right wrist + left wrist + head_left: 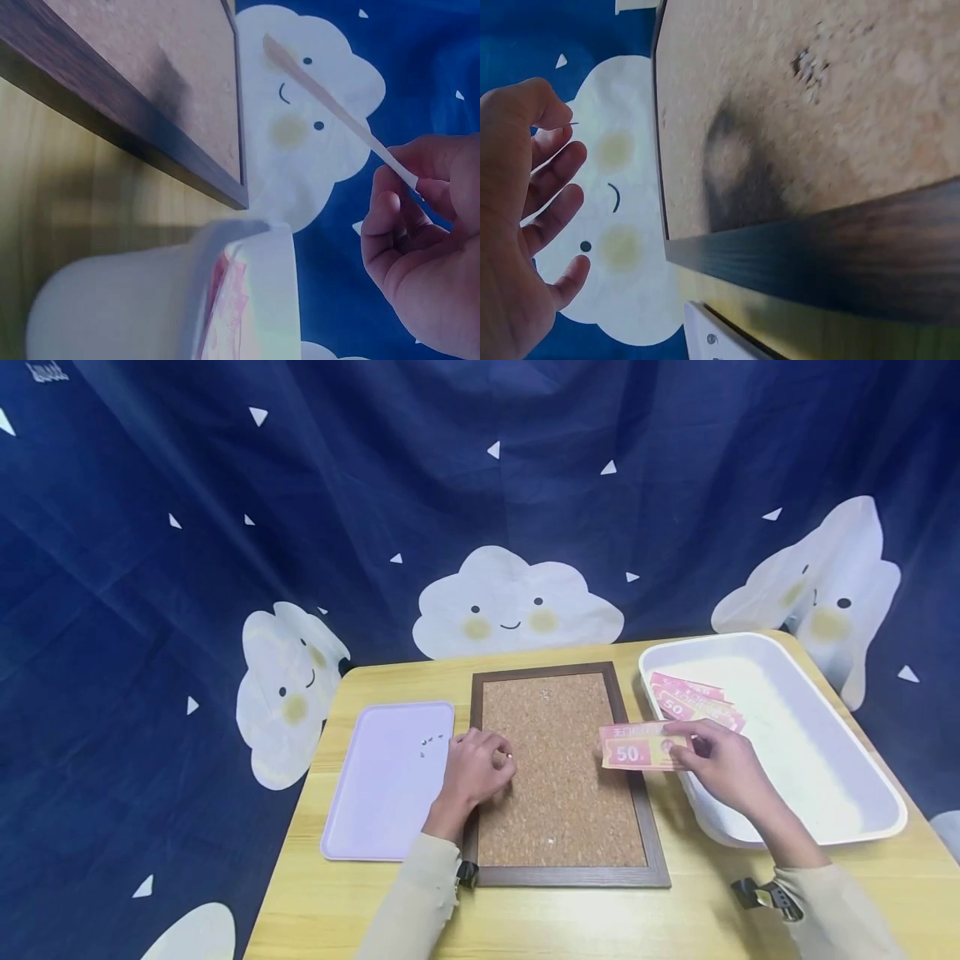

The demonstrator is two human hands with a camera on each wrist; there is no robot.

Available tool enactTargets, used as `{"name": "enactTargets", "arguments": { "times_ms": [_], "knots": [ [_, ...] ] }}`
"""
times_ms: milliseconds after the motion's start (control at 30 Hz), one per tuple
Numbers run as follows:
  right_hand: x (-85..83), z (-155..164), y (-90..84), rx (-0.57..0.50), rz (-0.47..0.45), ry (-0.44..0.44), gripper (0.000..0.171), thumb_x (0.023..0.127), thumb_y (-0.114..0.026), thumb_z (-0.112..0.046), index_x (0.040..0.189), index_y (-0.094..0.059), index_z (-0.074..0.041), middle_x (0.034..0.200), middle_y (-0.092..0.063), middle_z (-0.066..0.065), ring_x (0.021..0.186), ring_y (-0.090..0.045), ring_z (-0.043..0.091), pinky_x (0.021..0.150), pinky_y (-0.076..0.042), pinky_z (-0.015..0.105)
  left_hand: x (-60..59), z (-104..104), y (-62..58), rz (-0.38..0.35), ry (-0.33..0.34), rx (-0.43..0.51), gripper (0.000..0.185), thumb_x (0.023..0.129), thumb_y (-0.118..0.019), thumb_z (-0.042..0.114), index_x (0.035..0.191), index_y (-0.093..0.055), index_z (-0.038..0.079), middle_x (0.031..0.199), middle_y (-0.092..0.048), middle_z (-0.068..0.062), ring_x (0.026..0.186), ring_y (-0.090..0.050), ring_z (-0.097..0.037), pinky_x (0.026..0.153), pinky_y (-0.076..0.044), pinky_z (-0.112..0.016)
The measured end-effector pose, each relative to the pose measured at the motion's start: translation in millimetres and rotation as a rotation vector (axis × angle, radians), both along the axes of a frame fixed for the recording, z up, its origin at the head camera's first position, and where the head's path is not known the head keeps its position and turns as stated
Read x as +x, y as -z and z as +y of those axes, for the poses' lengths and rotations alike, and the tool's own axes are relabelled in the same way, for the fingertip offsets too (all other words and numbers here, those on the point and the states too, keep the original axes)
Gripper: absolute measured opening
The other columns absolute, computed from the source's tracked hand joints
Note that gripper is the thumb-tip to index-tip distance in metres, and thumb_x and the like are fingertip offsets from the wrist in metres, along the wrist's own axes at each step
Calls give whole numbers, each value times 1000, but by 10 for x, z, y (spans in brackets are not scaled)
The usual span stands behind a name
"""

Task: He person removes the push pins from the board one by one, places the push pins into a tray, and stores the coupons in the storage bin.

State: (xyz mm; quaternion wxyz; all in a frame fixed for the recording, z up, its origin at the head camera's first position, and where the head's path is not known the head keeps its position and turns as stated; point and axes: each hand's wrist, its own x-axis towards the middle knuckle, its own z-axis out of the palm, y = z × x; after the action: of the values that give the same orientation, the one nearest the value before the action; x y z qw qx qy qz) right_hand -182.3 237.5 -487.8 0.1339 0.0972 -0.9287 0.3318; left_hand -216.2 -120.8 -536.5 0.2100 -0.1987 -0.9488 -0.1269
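In the head view, my left hand point(477, 768) hovers over the left side of a brown-framed cork board point(562, 793). Between thumb and finger it pinches a thumbtack, whose thin pin point(574, 123) pokes out in the left wrist view; its head is hidden. My right hand point(720, 764) grips the right end of a pink and yellow paper coupon point(628, 755) printed with 50. That coupon hangs above the board's right frame edge, seen nearly edge-on in the right wrist view. More such coupons point(686, 700) lie overlapping in a white bin point(813, 793) at the right.
A pale purple tray point(375, 793) with several thumbtacks point(425, 742) sits left of the board. Small light marks point(546, 694) show near the top of the cork, too small to identify. A dark blue curtain point(450, 468) with clouds hangs behind the wooden table point(570, 922).
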Motion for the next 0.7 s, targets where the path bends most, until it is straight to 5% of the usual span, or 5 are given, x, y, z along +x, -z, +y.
{"name": "enactTargets", "arguments": {
  "times_ms": [233,467,567,700],
  "knots": [
    [-93,85,-61,-7,-40,17,26,77,-67,-14,102,-65,-14,86,-63,7,67,-60,16,56,-43,21,-61,-140,-52,50,-24,13,10,67,-59,31,72,-64,24,74,-61,11,73,-55,-12,69,-41,-39],
    [-177,163,-127,-10,-43,62,26,77,-66,-16,103,-65,-12,82,-59,7,74,-59,25,54,-42,21,-96,-273,-53,20,-71,25,10,68,-59,30,74,-64,24,79,-62,11,79,-55,-12,74,-41,-42],
    [-197,195,-144,-18,-49,84,27,77,-67,-18,104,-65,-12,86,-61,9,74,-58,21,52,-41,20,-104,-317,-43,-4,-88,17,9,69,-59,31,74,-63,25,81,-62,11,79,-54,-12,75,-41,-42],
    [-225,232,-164,-27,-65,111,28,78,-67,-21,105,-65,-13,93,-63,11,70,-51,-1,50,-41,19,-115,-397,-23,-16,-120,15,8,70,-58,32,72,-63,25,82,-62,12,77,-53,-12,75,-41,-42]
  ]
}}
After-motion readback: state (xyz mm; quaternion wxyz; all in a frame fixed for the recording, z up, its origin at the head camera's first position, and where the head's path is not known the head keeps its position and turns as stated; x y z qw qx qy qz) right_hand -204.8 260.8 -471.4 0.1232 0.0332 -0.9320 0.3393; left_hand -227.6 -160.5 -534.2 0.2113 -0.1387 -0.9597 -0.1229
